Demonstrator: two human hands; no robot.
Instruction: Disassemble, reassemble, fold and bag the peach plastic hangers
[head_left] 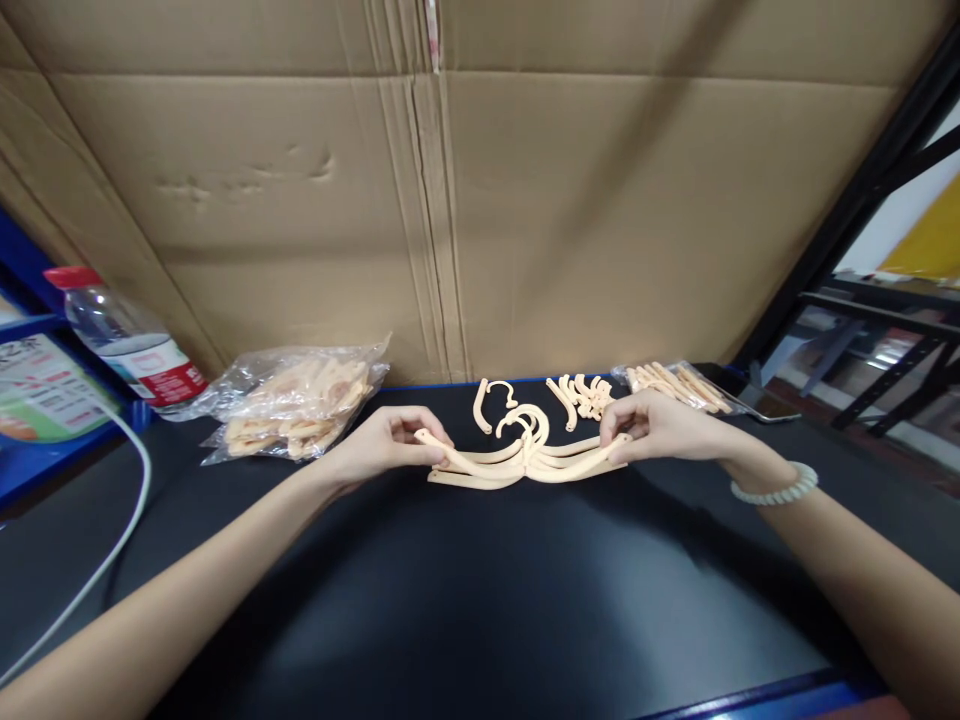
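Several cream plastic hangers (525, 462) lie bunched together on the black table, their curved hooks pointing away from me. The left ends of the hanger arms are pinched between the fingers and thumb of my left hand (396, 440). At the right ends, my right hand (651, 428) grips the top hanger's arm in the same way. Just behind the hooks are a loose curved arm piece (481, 406) and a loose hook (501, 390). A small pile of cream pieces (589, 396) sits behind and to the right, near my right hand.
A clear bag of cream parts (296, 405) is at the left, beside a red-capped bottle (142, 345) and a white cable (139, 500). Another bag of parts (679, 387) and a flat dark device (739, 393) lie at the back right. Cardboard (637, 220) stands behind the table (480, 600).
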